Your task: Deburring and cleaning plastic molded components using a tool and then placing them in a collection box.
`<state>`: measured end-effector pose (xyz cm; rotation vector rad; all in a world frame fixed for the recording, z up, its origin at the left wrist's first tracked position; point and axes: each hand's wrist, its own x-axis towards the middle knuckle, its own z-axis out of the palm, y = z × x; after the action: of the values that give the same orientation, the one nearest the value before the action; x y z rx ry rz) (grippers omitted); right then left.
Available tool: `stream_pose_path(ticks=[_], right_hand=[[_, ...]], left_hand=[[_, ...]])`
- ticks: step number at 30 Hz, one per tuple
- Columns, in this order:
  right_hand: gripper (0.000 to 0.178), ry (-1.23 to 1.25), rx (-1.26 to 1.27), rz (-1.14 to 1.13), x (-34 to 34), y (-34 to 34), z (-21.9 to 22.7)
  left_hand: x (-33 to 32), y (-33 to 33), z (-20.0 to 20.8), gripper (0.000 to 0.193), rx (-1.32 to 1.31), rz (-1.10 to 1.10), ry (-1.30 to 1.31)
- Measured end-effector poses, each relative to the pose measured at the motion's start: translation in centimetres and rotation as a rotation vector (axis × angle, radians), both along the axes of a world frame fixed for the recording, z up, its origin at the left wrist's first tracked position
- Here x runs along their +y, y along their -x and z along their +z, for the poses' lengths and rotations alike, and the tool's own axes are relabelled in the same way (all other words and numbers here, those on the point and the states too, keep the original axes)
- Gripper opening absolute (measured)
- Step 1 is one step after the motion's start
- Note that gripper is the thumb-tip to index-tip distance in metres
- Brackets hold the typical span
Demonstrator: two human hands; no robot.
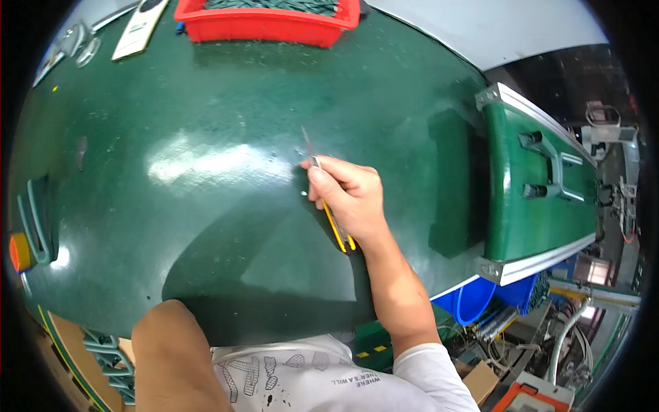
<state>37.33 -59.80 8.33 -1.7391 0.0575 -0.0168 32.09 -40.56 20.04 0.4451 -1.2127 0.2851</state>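
My right hand (347,196) is closed around a utility knife (334,223) with a yellow-edged handle. Its thin blade points up and away, over the middle of the green table (226,89). Small bits lie on the tabletop near the blade. Of my left side only a bent bare arm (171,350) shows at the lower left, and the left hand is out of sight.
A red bin (268,27) of dark green pieces stands at the far edge, beside a pale flat strip (139,27). Grey-green frames (36,220) and an orange roll (19,252) sit at left. On the right, a conveyor (535,172) carries a bracket-shaped part (555,168); blue bins (468,302) stand below.
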Motion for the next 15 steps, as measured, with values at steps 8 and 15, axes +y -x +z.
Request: stream_pose_path(ticks=[8,15], right_hand=[[0.021,-0.032,0.025,0.049,0.1,-0.4,-0.3],[0.019,-0.105,0.072,0.05,-0.2,-0.5,0.7]], left_hand=[[5.1,-1.1,-1.0,0.014,0.024,0.137,-0.038],[9.1,-1.4,-1.1,0.014,0.078,0.242,0.086]])
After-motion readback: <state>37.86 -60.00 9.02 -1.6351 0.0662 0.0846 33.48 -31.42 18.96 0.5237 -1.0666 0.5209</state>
